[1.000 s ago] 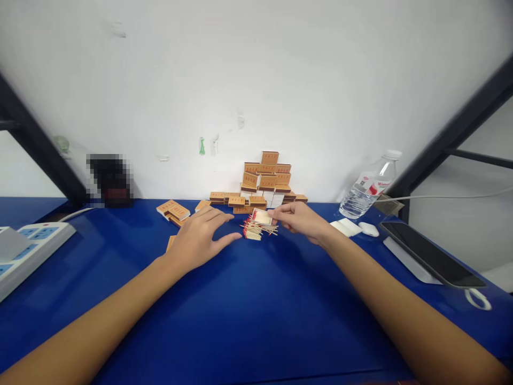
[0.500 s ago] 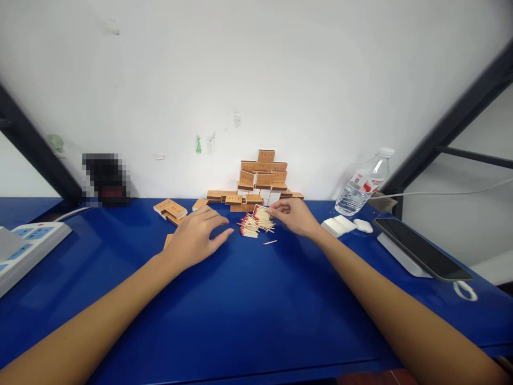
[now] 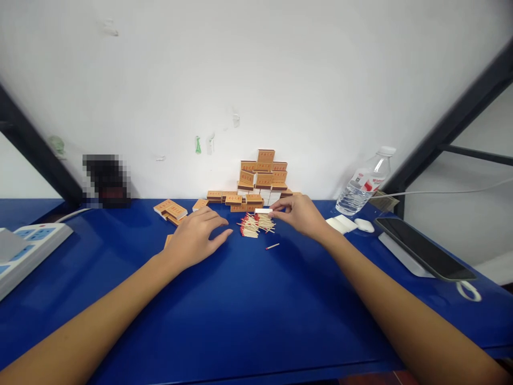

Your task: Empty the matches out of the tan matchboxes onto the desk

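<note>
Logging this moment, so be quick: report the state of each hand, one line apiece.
Left hand: open, nothing visible in it.
Right hand: closed, pinching a small white tray at the loose matches.

**Right hand (image 3: 298, 215) pinches small, white, rectangular matchbox tray (image 3: 262, 210)!**

It's at the far edge of heaped, red-headed wooden matches (image 3: 251, 232) on the glossy blue table (image 3: 224, 321); left hand (image 3: 198, 235) nearby, thumb apart, orange cardboard matchboxes (image 3: 264, 179) stacked behind!
</note>
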Available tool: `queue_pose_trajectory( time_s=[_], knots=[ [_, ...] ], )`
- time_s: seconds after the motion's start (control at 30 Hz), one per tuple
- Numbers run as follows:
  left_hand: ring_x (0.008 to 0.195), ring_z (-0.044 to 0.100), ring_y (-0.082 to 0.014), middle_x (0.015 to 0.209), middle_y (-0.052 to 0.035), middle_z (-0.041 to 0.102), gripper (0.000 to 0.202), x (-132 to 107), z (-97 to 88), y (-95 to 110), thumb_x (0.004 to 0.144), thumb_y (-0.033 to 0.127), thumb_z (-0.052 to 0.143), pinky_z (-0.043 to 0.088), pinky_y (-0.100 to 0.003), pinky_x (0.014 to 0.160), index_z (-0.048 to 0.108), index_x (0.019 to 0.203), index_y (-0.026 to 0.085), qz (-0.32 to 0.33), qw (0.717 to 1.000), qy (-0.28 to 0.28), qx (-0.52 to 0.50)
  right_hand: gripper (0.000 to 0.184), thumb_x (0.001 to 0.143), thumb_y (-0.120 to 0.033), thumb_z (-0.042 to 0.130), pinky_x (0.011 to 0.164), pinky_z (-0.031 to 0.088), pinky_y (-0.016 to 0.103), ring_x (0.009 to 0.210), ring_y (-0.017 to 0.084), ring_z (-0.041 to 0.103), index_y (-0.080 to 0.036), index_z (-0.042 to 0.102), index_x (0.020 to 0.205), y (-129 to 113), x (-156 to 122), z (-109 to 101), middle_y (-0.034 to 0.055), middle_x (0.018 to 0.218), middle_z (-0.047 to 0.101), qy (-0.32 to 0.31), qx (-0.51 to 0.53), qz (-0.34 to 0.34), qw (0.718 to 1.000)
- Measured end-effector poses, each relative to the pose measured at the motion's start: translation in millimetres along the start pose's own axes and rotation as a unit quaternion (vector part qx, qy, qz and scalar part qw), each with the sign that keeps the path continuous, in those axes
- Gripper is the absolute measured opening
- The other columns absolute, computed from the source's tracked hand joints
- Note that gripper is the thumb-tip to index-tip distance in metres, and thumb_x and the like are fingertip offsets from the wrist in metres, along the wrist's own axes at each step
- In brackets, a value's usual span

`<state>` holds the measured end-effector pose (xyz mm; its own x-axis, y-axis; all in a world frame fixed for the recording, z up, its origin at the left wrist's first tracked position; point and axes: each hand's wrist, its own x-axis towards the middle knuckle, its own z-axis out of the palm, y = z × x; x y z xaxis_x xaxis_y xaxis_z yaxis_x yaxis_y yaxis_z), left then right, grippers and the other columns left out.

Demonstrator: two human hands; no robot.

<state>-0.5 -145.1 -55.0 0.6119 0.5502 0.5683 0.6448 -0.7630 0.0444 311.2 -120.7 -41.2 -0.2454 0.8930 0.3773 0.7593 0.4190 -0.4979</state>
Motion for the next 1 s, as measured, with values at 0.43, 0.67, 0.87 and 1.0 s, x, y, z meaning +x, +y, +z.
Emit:
queue_pose_trajectory(
  time_s=[0.43, 0.67, 0.87, 1.0],
  knots=[
    [0.096, 0.069, -0.0250, 0.099, -0.0083, 0.077, 0.025, 0.3, -0.2, -0.3, 0.102, 0.036, 0.059, 0.055, -0.040, 0.085, 0.076, 0.105, 0.018, -0.007, 1.000, -0.012, -0.007, 0.014, 0.092, -0.036, 0.076, 0.067, 0.041, 0.030, 0.073, 0.019, 0.066, -0.024, 0.083, 0.092, -2.6, -1.3, -7.5, 0.0029, 0.081, 0.078, 0.001, -0.176, -0.073, 0.982],
    [0.094, 0.069, -0.0246, 0.098, -0.0083, 0.077, 0.025, 0.5, -0.6, -1.0, 0.102, 0.036, 0.059, 0.056, -0.041, 0.085, 0.076, 0.104, 0.018, -0.002, 1.000, -0.005, -0.001, 0.017, 0.097, -0.035, 0.070, 0.076, 0.045, 0.033, 0.087, 0.023, 0.069, -0.022, 0.081, 0.100, 1.9, -2.0, -4.9, 0.0043, 0.090, 0.080, -0.008, -0.210, -0.131, 0.969],
    [0.096, 0.069, -0.0249, 0.099, -0.0088, 0.076, 0.027, 0.0, -0.5, -2.0, 0.103, 0.038, 0.058, 0.056, -0.041, 0.086, 0.076, 0.105, 0.018, -0.010, 1.000, -0.017, -0.002, 0.015, 0.097, -0.033, 0.071, 0.075, 0.048, 0.031, 0.083, 0.021, 0.072, -0.024, 0.082, 0.102, 0.2, -1.4, -7.2, 0.0032, 0.090, 0.081, -0.006, -0.180, -0.132, 0.975],
    [0.096, 0.070, -0.0250, 0.098, -0.0089, 0.076, 0.027, 0.6, -1.5, -1.4, 0.103, 0.037, 0.058, 0.056, -0.041, 0.086, 0.076, 0.105, 0.018, -0.008, 1.000, -0.017, -0.003, 0.014, 0.096, -0.032, 0.072, 0.074, 0.049, 0.031, 0.080, 0.021, 0.073, -0.023, 0.082, 0.100, 0.8, -0.3, -7.6, 0.0045, 0.091, 0.081, 0.019, -0.170, -0.130, 0.977]
  ],
)
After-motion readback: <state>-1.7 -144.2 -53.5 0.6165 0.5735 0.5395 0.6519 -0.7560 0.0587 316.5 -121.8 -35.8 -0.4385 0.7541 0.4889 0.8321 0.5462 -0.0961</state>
